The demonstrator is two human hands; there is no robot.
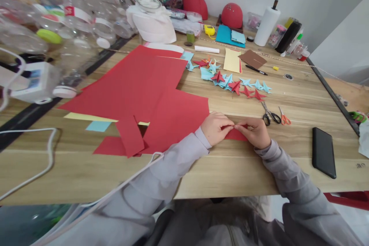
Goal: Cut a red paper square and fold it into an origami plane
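Between my hands, a small piece of red paper (pixel 236 135) lies low over the table near its front. My left hand (pixel 216 127) pinches it from the left, thumb and forefinger together. From the right, my right hand (pixel 256 132) pinches it too, its fingertips almost meeting those of the left. Parts of the paper are hidden under the fingers. Large red sheets (pixel 135 80) spread out to the left, reaching my left hand. Cut red strips (pixel 129 136) rest in front of them. Beyond my hands sits a cluster of folded red and blue paper stars (pixel 227 80).
Black-handled scissors (pixel 270 114) and small orange scissors (pixel 285 118) lie right of my hands. A black phone (pixel 324 152) is farther right. Many plastic bottles (pixel 77 15) crowd the left. A white cable (pixel 50 153) crosses the table's left front. A black pen (pixel 256 70) lies behind.
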